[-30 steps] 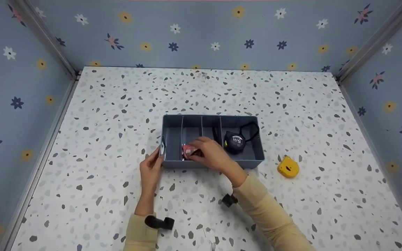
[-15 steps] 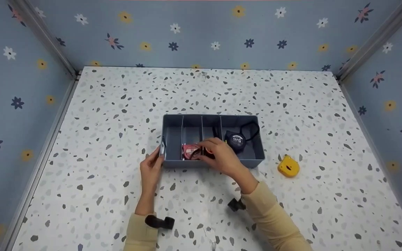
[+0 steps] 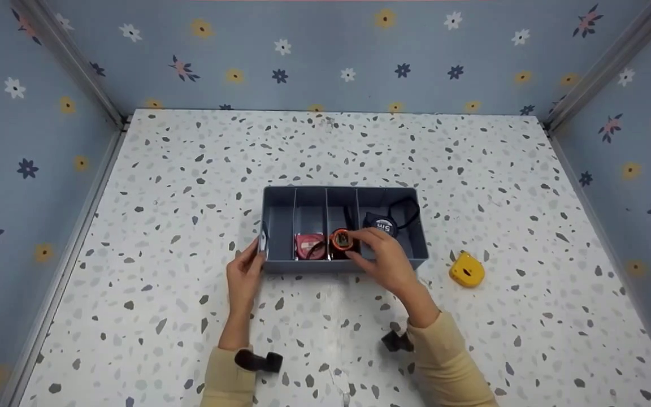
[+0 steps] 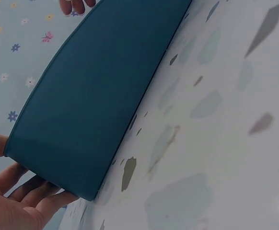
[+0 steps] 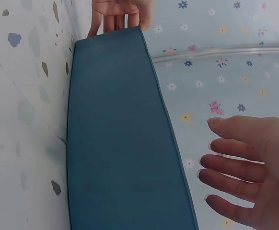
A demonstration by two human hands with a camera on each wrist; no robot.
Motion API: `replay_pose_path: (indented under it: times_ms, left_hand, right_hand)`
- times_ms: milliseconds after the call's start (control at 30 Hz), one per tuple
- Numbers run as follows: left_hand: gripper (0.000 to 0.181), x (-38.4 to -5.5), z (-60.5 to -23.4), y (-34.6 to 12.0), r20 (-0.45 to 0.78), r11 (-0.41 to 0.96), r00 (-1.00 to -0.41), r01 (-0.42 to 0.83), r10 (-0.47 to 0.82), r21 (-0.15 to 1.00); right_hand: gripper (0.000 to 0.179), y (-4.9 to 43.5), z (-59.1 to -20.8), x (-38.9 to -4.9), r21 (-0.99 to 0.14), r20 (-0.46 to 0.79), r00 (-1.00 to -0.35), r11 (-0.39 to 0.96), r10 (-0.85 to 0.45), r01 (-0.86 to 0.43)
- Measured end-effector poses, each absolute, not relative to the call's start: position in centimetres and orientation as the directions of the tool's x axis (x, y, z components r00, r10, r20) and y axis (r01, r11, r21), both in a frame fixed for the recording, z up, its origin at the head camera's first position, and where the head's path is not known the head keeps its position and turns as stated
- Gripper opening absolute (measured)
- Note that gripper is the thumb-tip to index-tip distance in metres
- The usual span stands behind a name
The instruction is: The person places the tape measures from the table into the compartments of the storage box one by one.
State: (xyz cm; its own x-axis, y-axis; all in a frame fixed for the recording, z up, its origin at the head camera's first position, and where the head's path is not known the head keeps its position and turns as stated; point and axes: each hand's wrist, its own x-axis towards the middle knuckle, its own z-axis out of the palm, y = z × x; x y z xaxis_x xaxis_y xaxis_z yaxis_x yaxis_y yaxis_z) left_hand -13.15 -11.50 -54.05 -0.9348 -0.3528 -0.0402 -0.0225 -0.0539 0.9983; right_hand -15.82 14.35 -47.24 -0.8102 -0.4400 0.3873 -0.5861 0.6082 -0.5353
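Note:
My right hand (image 3: 385, 261) is over the grey divided box (image 3: 339, 267), its fingertips at an orange-and-black tape measure (image 3: 342, 239) in the third compartment from the left. In the right wrist view, the fingers (image 5: 233, 183) are spread apart with nothing between them. A pink tape measure (image 3: 309, 246) with a black strap lies in the second compartment. Partly behind my right hand, a black 5m tape measure (image 3: 383, 224) with a looped cord lies in the wide right compartment. My left hand (image 3: 243, 275) touches the box's left end with its fingertips.
A yellow tape measure (image 3: 467, 270) lies on the speckled white table (image 3: 190, 316), right of the box. Flower-patterned blue panels (image 3: 325, 51) enclose the table at the back and both sides. Black wrist-camera mounts (image 3: 259, 360) sit on both sleeves.
My right hand has let go of the orange-and-black tape measure and moved right from over the second compartment, uncovering it and the pink tape measure. My left hand has stayed at the box's end.

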Motion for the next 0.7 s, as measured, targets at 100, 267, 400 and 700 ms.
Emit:
replay_pose_path:
  times_ms: [100,267,400,700]
  left_hand:
    - [0.035,-13.2,-54.2,-11.4,-0.034,-0.037,-0.932,-0.022,-0.36,0.999]
    - [0.034,-13.2,-54.1,-11.3,-0.033,-0.045,-0.93,-0.018,-0.366,0.999]
    - [0.034,-13.2,-54.0,-11.2,-0.032,-0.056,-0.927,-0.012,-0.374,0.998]
    - [0.035,-13.2,-54.2,-11.2,-0.028,-0.055,-0.926,-0.008,-0.375,0.998]
  right_hand:
    - [0.029,15.2,-47.2,-15.6,-0.553,0.41,-0.819,0.604,-0.402,-0.574]
    - [0.03,16.6,-47.2,-15.4,-0.557,0.468,-0.81,0.594,-0.352,-0.58]
    - [0.03,17.8,-47.4,-15.2,-0.562,0.494,-0.811,0.598,-0.312,-0.572]
    - [0.035,20.1,-48.1,-14.7,-0.593,0.521,-0.829,0.613,-0.204,-0.523]
